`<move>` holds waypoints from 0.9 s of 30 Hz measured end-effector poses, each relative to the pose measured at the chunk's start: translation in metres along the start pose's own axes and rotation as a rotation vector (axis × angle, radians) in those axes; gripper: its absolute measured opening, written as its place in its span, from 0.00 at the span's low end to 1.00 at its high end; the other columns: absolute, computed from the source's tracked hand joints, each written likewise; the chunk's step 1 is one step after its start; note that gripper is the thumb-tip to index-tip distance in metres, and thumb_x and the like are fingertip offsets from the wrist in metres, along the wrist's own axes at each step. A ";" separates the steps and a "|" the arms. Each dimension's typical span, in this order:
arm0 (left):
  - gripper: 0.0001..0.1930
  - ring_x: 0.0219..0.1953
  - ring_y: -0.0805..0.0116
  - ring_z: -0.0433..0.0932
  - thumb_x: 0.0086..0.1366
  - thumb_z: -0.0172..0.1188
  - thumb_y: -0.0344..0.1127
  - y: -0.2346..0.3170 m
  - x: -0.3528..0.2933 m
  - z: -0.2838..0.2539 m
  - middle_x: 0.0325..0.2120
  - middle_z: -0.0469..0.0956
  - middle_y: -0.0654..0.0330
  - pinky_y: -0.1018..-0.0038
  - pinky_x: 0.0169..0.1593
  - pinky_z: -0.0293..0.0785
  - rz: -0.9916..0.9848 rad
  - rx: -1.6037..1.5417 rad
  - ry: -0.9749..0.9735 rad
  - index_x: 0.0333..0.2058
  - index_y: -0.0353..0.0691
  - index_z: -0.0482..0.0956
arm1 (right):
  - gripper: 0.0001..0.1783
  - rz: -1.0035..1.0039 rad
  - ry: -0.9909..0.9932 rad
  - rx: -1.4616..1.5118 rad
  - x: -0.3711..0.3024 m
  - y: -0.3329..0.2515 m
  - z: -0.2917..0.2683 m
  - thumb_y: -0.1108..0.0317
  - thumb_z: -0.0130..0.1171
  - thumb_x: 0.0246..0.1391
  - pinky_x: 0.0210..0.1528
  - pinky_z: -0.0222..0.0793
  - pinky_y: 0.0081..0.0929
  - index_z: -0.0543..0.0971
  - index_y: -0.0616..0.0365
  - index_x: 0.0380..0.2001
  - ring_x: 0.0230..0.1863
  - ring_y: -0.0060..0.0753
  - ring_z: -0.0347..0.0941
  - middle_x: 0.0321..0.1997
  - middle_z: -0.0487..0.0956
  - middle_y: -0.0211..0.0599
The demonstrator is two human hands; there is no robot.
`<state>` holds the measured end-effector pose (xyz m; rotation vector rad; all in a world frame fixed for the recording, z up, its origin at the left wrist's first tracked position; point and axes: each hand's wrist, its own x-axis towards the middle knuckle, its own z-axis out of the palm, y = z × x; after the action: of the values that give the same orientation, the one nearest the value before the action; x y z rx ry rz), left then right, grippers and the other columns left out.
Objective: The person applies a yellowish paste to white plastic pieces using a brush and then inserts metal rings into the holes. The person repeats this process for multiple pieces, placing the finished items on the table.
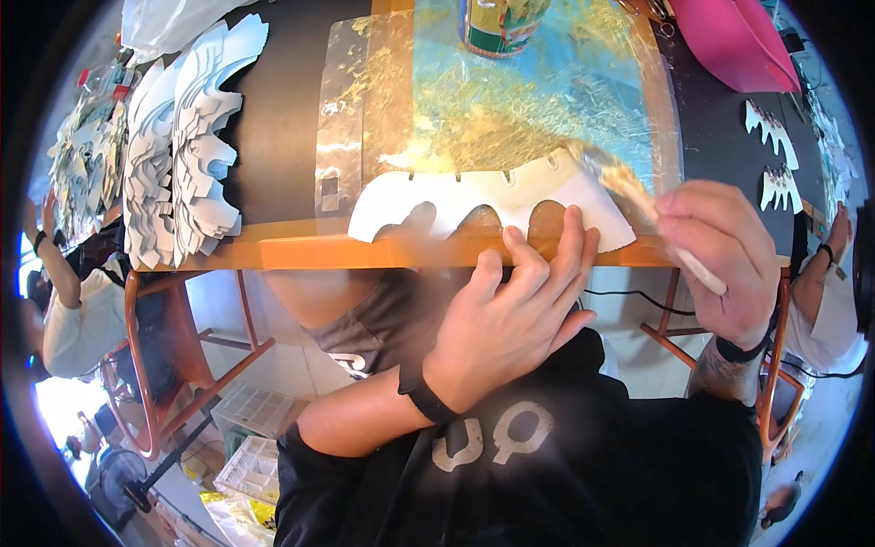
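Note:
A white, crown-shaped piece with scalloped cut-outs (447,193) lies along the table's near edge, its notched side facing away from me. My left hand (510,319) rests on its right part, fingers stretched and spread, holding nothing. Gripped in my right hand (725,246) is a brush with a pale wooden handle (700,269). Its bristle end, blurred and stained yellowish, meets the piece's far right edge. Under and behind the piece spreads a clear plastic sheet (383,100) smeared with yellowish paste over a blue area. A tin can (503,32) stands on it at the far side.
Stacks of similar white cut pieces (205,137) lie at the table's left. On the right are two smaller scalloped pieces with brown marks (771,134) and a pink basin (738,41). Scissors (663,18) lie near the basin. A fan (118,479) and plastic crates (251,469) are on the floor.

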<state>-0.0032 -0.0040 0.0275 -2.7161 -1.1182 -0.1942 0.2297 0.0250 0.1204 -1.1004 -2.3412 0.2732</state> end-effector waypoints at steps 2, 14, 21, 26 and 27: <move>0.37 0.53 0.55 0.68 0.68 0.49 0.69 0.000 0.000 0.000 0.71 0.65 0.67 0.62 0.52 0.64 0.000 0.002 -0.002 0.68 0.55 0.70 | 0.15 0.016 -0.057 0.017 -0.006 -0.001 -0.005 0.77 0.69 0.45 0.43 0.79 0.37 0.82 0.66 0.39 0.42 0.50 0.82 0.43 0.83 0.52; 0.37 0.54 0.53 0.67 0.67 0.50 0.69 0.000 0.000 -0.002 0.71 0.64 0.66 0.61 0.53 0.64 0.006 -0.001 -0.020 0.69 0.55 0.69 | 0.17 0.021 -0.154 0.138 -0.003 0.009 -0.021 0.78 0.68 0.45 0.42 0.78 0.36 0.83 0.65 0.42 0.41 0.48 0.82 0.43 0.83 0.50; 0.37 0.54 0.53 0.66 0.68 0.50 0.68 0.002 -0.001 -0.001 0.70 0.65 0.66 0.61 0.53 0.64 0.001 0.007 -0.025 0.69 0.54 0.69 | 0.15 -0.063 -0.105 0.047 0.005 0.012 -0.017 0.75 0.67 0.48 0.40 0.77 0.37 0.83 0.66 0.42 0.40 0.48 0.82 0.42 0.82 0.49; 0.37 0.54 0.52 0.66 0.67 0.52 0.67 0.001 -0.001 -0.001 0.69 0.66 0.66 0.62 0.53 0.64 0.018 -0.010 -0.018 0.69 0.55 0.69 | 0.15 -0.060 -0.280 0.107 0.002 0.014 -0.037 0.75 0.66 0.50 0.41 0.78 0.36 0.82 0.67 0.43 0.40 0.49 0.81 0.42 0.82 0.49; 0.37 0.54 0.52 0.66 0.67 0.52 0.67 0.002 -0.001 -0.001 0.68 0.66 0.66 0.62 0.53 0.64 0.021 -0.010 -0.023 0.69 0.55 0.69 | 0.15 -0.062 -0.296 0.124 0.002 0.015 -0.043 0.75 0.66 0.50 0.41 0.78 0.36 0.82 0.67 0.43 0.40 0.49 0.81 0.43 0.82 0.49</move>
<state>-0.0026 -0.0060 0.0284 -2.7447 -1.0972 -0.1667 0.2623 0.0344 0.1512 -0.9809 -2.5703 0.5847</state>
